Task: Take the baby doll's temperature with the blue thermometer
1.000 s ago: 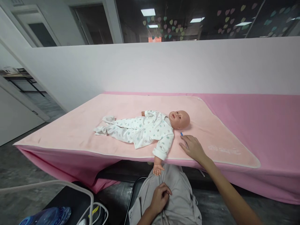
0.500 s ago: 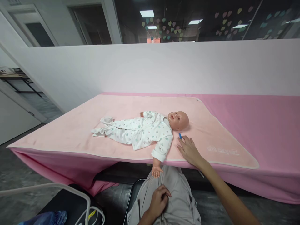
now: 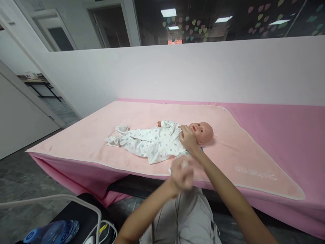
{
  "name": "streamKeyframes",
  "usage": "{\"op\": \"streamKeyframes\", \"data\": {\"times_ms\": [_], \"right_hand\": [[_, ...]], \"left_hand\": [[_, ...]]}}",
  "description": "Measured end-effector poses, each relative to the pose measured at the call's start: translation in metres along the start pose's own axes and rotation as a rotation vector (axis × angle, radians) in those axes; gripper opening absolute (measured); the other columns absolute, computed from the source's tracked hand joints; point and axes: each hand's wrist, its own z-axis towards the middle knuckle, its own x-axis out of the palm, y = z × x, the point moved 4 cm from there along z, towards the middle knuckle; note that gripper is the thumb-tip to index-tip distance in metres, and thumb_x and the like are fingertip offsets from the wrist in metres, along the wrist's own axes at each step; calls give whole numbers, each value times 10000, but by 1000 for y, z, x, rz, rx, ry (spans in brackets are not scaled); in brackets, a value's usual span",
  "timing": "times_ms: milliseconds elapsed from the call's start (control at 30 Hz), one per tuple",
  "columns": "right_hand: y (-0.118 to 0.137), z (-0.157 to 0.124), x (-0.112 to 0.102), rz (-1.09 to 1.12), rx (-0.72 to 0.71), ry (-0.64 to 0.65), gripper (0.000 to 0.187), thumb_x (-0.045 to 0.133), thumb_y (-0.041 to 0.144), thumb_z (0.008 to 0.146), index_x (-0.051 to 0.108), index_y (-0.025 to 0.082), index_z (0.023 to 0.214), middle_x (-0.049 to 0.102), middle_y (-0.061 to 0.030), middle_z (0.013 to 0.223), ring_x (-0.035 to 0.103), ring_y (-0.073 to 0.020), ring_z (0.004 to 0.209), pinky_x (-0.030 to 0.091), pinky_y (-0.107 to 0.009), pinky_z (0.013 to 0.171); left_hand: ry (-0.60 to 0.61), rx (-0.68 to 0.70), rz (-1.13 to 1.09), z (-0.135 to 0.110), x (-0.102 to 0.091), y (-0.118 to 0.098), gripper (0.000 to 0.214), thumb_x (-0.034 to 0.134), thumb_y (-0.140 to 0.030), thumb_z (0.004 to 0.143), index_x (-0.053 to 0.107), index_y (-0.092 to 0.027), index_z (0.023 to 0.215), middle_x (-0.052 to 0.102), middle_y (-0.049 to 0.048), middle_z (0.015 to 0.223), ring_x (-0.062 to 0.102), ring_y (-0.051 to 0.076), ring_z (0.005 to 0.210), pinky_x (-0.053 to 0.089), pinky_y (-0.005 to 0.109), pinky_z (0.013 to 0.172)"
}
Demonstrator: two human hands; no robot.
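Observation:
A baby doll lies on its back, its head to the right, dressed in a white printed romper. My right hand is at the romper's collar just below the doll's chin, fingers bent and pressed together on the cloth. My left hand is raised over the near edge of the bed, in front of the doll's near arm, which it mostly hides; motion smears its fingers. Beside the doll's head, a bit of a small blue object peeks out behind my right wrist.
Under the doll is a peach mat on a pink sheet. A white wall stands behind. At lower left, a blue plastic bottle lies on a black seat near a pale curved tube and white cables.
My right hand has moved left from the mat beside the blue object to the doll's collar. My left hand has risen from my lap toward the doll. The view has shifted slightly.

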Motion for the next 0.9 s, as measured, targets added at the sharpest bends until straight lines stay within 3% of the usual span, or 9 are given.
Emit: {"op": "streamKeyframes", "data": {"times_ms": [67, 100, 200, 300, 433, 667, 900], "right_hand": [[-6, -2, 10, 1, -24, -16, 320, 350, 62, 761, 571, 150, 976, 621, -93, 941, 567, -206, 899, 464, -333, 808], [-8, -6, 11, 9, -38, -48, 320, 344, 59, 762, 566, 146, 975, 617, -97, 944, 563, -204, 910, 462, -330, 820], [-9, -17, 8, 22, -74, -151, 340, 325, 39, 763, 560, 138, 988, 606, -107, 974, 552, -196, 949, 449, -322, 864], [-6, -22, 9, 6, -60, -119, 354, 354, 38, 737, 562, 145, 1003, 597, -104, 977, 542, -211, 951, 449, -337, 864], [-4, -23, 11, 28, 18, -68, 396, 372, 35, 698, 550, 152, 1032, 567, -113, 1020, 525, -229, 972, 452, -359, 858], [-5, -21, 11, 78, 34, -131, 410, 373, 36, 698, 521, 152, 1063, 535, -118, 1054, 500, -227, 1028, 444, -362, 893], [-6, -19, 11, 130, 53, -138, 398, 364, 35, 694, 512, 174, 1036, 537, -104, 1023, 508, -218, 1006, 448, -365, 886]], "left_hand": [[-249, -84, 105, 58, -28, 27, 364, 259, -269, 888, 613, -205, 946, 603, 81, 934, 539, 197, 913, 423, 380, 835], [-296, -137, 185, 80, -36, 43, 325, 295, -212, 864, 606, -195, 960, 603, 73, 955, 530, 189, 924, 412, 367, 855], [-142, -245, 453, 111, -40, 87, 253, 390, -167, 808, 640, -186, 843, 624, 62, 894, 516, 205, 917, 374, 373, 885], [-22, -237, 518, 107, -36, 106, 235, 416, -208, 816, 650, -195, 808, 639, 46, 875, 512, 202, 885, 372, 365, 861], [61, -177, 465, 96, -33, 104, 194, 474, -250, 800, 657, -195, 832, 654, 24, 917, 511, 188, 897, 372, 341, 866], [91, -173, 274, 99, -37, 106, 150, 522, -231, 783, 658, -198, 837, 667, 8, 927, 556, 164, 907, 373, 318, 911], [66, -161, 238, 96, -37, 111, 138, 509, -246, 806, 631, -193, 842, 654, 16, 911, 550, 159, 916, 381, 315, 903]]}}
